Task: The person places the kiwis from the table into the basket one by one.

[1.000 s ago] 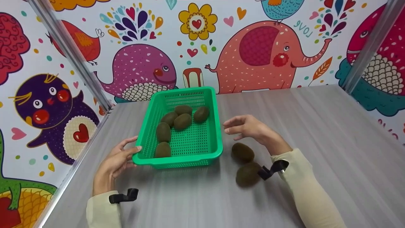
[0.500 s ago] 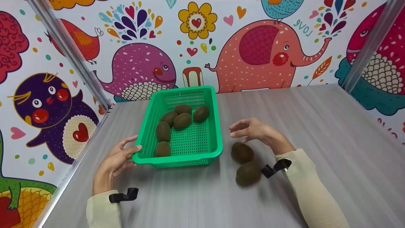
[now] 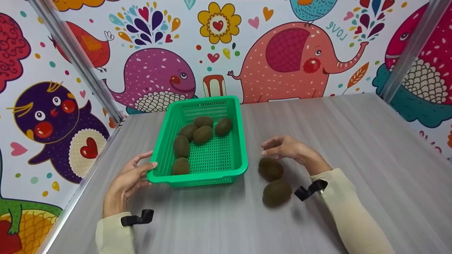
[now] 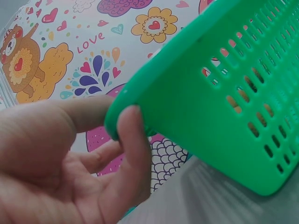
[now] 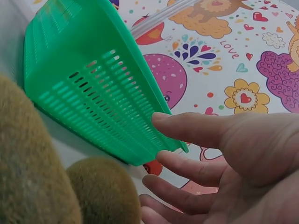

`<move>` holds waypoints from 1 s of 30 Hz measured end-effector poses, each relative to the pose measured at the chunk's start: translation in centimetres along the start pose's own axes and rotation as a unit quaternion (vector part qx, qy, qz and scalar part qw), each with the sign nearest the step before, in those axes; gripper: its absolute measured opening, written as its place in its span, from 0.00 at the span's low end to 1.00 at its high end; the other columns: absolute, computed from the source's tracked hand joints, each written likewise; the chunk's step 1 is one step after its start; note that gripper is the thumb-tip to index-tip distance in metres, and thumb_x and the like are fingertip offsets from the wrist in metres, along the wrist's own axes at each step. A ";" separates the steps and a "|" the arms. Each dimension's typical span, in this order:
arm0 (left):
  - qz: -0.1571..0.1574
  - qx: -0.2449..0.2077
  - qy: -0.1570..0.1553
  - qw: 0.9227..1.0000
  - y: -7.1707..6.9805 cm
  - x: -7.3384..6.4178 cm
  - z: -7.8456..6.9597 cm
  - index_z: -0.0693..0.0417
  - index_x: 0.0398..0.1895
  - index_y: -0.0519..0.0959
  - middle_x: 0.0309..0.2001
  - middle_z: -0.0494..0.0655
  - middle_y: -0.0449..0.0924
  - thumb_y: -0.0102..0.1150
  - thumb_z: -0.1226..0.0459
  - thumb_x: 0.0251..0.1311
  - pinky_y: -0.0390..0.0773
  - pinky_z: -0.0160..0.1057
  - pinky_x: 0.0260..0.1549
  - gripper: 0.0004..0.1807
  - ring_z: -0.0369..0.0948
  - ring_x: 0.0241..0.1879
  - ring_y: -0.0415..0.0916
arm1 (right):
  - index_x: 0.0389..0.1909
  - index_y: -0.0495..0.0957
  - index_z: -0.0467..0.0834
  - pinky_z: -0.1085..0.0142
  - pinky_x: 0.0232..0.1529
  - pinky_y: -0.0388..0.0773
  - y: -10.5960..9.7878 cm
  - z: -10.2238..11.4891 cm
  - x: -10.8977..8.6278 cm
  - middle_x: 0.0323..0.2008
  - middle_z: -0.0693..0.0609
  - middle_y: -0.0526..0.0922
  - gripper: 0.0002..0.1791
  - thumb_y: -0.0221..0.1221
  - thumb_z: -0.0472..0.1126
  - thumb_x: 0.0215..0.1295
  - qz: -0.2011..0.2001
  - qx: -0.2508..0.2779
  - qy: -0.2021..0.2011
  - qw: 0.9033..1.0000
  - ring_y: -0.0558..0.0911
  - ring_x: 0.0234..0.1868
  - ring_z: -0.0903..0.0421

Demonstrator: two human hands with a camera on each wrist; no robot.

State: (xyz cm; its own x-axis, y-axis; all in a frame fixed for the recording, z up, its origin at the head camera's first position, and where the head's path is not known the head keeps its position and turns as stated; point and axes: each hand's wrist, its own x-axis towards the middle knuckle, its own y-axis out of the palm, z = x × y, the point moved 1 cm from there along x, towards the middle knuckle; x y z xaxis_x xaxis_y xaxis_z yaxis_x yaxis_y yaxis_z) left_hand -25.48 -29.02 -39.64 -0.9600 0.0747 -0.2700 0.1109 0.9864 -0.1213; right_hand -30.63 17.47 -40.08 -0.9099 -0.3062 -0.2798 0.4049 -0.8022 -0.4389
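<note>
A green plastic basket [image 3: 208, 178] stands on the table, with several brown kiwis [image 3: 203, 135] along its left side and back. My left hand [image 3: 129, 180] grips the basket's near left corner; in the left wrist view, fingers [image 4: 133, 154] curl about the rim. To the right of the basket, my right hand [image 3: 291, 149] hovers with fingers loosely bent, holding nothing. Just below its fingertips lies one kiwi [image 3: 271, 169], and a second kiwi [image 3: 277, 193] lies nearer to me. The right wrist view has both kiwis at its lower left, apart from the fingers.
The grey wood-grain table [image 3: 370, 169] reaches back to a wall [image 3: 254, 67] printed with cartoon animals. Another printed wall [image 3: 21, 120] closes the left side, with a metal post [image 3: 88, 70] at the corner. Black straps with mounts [image 3: 137, 218] sit on both wrists.
My right hand has drawn away from the basket, moving right and toward me, down over the far kiwi. The left hand, basket and kiwis have stayed put.
</note>
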 end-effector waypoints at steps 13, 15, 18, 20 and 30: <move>0.008 -0.008 -0.002 1.000 -0.1 0.1 0.0 0.53 0.78 0.51 0.39 0.38 0.85 0.59 0.60 0.70 0.86 0.39 0.36 0.39 0.35 0.37 0.85 | 0.62 0.77 0.44 0.48 0.63 0.75 0.4 -1.0 0.3 0.63 0.42 0.78 0.32 0.70 0.53 0.59 0.043 -0.044 0.039 0.997 0.77 0.61 0.45; 0.010 -0.012 -0.002 1.000 -0.1 0.2 0.1 0.53 0.78 0.51 0.39 0.38 0.85 0.59 0.60 0.70 0.86 0.40 0.37 0.40 0.35 0.38 0.85 | 0.62 0.78 0.44 0.49 0.62 0.75 0.5 -1.1 0.4 0.62 0.42 0.78 0.32 0.70 0.53 0.59 0.045 -0.051 0.042 0.997 0.77 0.60 0.46; 0.012 -0.014 -0.002 1.000 -0.1 0.2 0.1 0.53 0.78 0.51 0.40 0.38 0.85 0.60 0.60 0.69 0.86 0.40 0.37 0.40 0.35 0.39 0.85 | 0.61 0.78 0.45 0.48 0.62 0.75 0.7 -1.3 0.5 0.62 0.42 0.79 0.32 0.71 0.54 0.58 0.042 -0.055 0.050 0.996 0.76 0.59 0.46; 0.011 -0.016 -0.003 1.000 -0.1 0.2 0.1 0.53 0.78 0.51 0.39 0.38 0.85 0.60 0.60 0.69 0.86 0.40 0.37 0.40 0.35 0.38 0.85 | 0.61 0.78 0.45 0.47 0.62 0.74 0.8 -1.3 0.5 0.62 0.42 0.78 0.32 0.71 0.54 0.57 0.044 -0.061 0.050 0.996 0.76 0.59 0.46; 0.012 -0.015 -0.006 1.000 -0.2 0.1 0.1 0.52 0.78 0.51 0.38 0.39 0.85 0.59 0.60 0.70 0.86 0.38 0.34 0.39 0.34 0.36 0.85 | 0.62 0.78 0.46 0.44 0.62 0.74 0.9 -1.1 0.4 0.59 0.42 0.79 0.34 0.72 0.55 0.56 0.050 -0.102 0.061 0.992 0.75 0.58 0.44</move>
State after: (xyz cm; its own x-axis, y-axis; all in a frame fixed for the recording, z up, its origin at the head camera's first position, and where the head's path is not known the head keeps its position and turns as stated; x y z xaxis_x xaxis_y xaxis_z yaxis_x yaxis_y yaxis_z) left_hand -25.56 -29.20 -39.74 -0.9539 0.0964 -0.2842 0.1256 0.9883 -0.0860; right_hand -30.56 17.24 -41.56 -0.8517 -0.3053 -0.4260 0.5139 -0.6459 -0.5645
